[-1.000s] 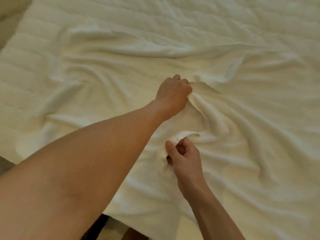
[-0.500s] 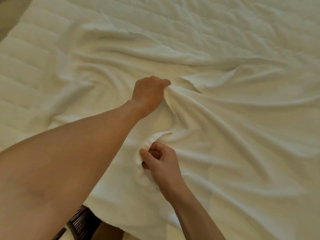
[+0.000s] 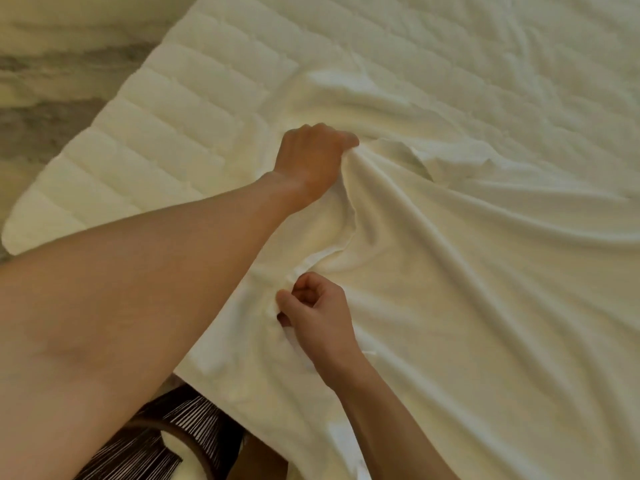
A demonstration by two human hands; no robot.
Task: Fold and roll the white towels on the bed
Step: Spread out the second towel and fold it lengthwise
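1. The left hand [image 3: 311, 161] is gripping a bunched fold of the white towel [image 3: 467, 271]; its fingers are curling out of sight into the cloth.
2. The right hand [image 3: 317, 313] is pinching a nearer fold, its fingertips partly buried.
3. The towel is lying rumpled across the quilted bed [image 3: 166, 140], with its right side running off-frame.

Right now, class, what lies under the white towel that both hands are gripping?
Under the white towel lies the quilted mattress cover, bare at the left. The left hand and right hand each pinch a fold. Whatever the towel covers elsewhere is hidden.
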